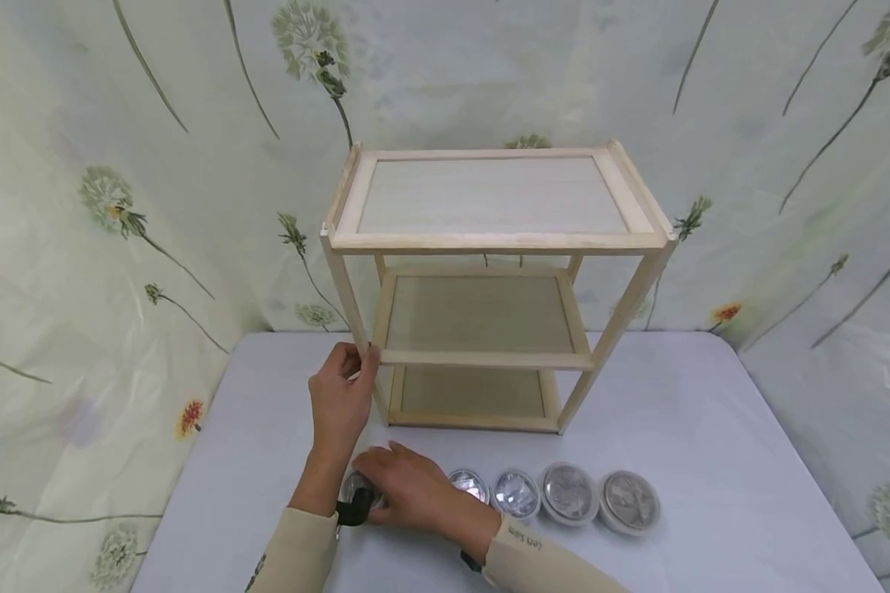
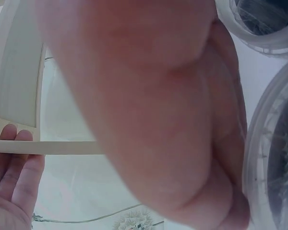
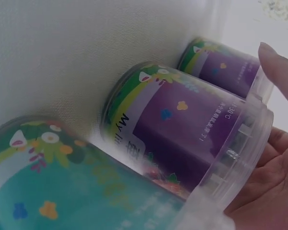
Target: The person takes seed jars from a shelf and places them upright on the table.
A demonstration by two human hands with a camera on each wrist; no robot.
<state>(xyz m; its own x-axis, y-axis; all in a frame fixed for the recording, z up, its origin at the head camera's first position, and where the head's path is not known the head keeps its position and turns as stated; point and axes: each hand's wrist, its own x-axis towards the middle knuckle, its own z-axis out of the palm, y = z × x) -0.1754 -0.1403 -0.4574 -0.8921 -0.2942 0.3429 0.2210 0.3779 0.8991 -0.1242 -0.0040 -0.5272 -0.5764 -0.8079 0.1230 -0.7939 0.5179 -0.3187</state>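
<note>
My left hand [image 1: 339,403] grips the left front post of a small three-tier wooden shelf rack [image 1: 485,360] at its middle tier. In the left wrist view, fingertips [image 2: 24,135] show at the pale rail. My right hand [image 1: 408,490] reaches across to the leftmost plastic jar [image 1: 358,486], with thumb and fingers around its clear lid; part of the jar is hidden. In the right wrist view that jar [image 3: 225,67] has a purple label, and the thumb [image 3: 273,62] lies by its lid. Another purple-labelled jar [image 3: 182,120] and a teal-labelled jar [image 3: 81,177] are nearer the camera.
More clear-lidded jars stand in a row to the right of my right hand, ending with a jar [image 1: 630,501] at the right. The rack stands on a white-covered table [image 1: 682,428]. A dandelion-patterned sheet [image 1: 482,74] hangs behind and at both sides.
</note>
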